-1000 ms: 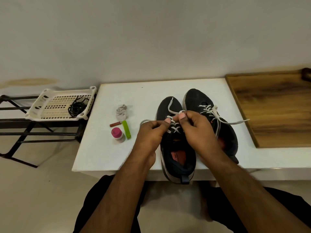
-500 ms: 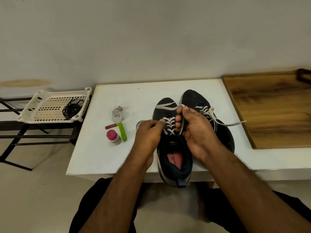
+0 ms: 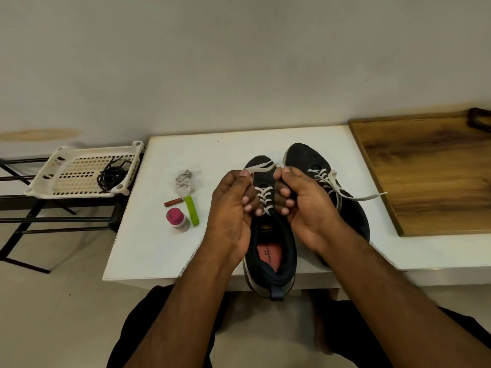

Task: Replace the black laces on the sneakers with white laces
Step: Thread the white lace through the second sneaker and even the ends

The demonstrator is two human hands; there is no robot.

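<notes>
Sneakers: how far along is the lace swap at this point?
Done: black laces lie in the white basket, and the right sneaker carries white lacing, its end loose. In hand: left hand and right hand each grip the white lace on the left sneaker, laced partway. Left: upper eyelets, tying.

Black sneakers [image 3: 271, 251], white laces [image 3: 261, 195]

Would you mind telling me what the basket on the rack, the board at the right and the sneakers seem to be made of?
Basket: looks like moulded plastic, off-white and matte, with a perforated grid floor.
Board: looks like wood or a wood-look laminate, brown with visible grain and a soft sheen.
Sneakers: dark uppers that look like a soft matte textile, perhaps mesh or knit; the weave is too fine to tell.
</notes>
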